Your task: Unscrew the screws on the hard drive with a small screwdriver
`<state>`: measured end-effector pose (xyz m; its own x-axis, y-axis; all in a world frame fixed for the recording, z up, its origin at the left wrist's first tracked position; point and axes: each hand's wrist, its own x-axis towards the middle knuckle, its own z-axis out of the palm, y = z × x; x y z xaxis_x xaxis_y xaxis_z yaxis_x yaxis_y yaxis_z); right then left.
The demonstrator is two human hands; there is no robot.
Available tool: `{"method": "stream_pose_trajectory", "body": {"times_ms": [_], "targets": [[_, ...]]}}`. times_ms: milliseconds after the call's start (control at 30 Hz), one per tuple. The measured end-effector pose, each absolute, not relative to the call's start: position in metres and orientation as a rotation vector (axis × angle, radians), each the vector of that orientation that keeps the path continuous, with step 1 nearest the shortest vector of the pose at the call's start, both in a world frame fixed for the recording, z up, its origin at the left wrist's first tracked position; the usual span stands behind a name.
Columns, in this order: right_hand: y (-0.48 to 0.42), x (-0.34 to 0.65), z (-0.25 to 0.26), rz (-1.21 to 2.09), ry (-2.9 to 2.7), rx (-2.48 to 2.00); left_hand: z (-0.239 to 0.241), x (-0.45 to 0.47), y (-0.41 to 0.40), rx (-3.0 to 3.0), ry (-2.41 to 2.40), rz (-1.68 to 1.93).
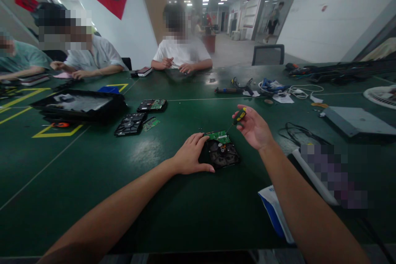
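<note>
A black hard drive [223, 154] lies upside down on the green table [154, 198], with a green circuit board [219, 135] on its far end. My left hand [192, 156] grips the drive's left edge, thumb along the near side. My right hand [253, 127] holds a small yellow-and-black screwdriver [239, 116], its tip pointing down at the circuit board's right corner.
Two more drives [130, 124] [152, 105] and a loose board [151, 123] lie to the left beside a black tray [80, 105]. Tools and cables [272, 87] lie at the back right. A blue-white packet [274, 212] sits near my right forearm. Other people sit across the table.
</note>
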<state>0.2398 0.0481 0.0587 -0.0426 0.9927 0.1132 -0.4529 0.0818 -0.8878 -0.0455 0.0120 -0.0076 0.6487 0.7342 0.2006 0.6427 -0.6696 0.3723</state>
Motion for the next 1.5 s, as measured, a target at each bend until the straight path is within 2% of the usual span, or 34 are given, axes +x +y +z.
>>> {"method": "stream_pose_trajectory", "body": {"times_ms": [1133, 1500], "targets": [[0.046, 0.229, 0.063, 1.515, -0.801, -0.663, -0.010, -0.045, 0.013, 2.608, 1.108, 0.501], [0.042, 0.231, 0.061, 1.425, -0.868, -0.666, -0.009, -0.045, 0.013, 2.621, 1.112, 0.504]]}}
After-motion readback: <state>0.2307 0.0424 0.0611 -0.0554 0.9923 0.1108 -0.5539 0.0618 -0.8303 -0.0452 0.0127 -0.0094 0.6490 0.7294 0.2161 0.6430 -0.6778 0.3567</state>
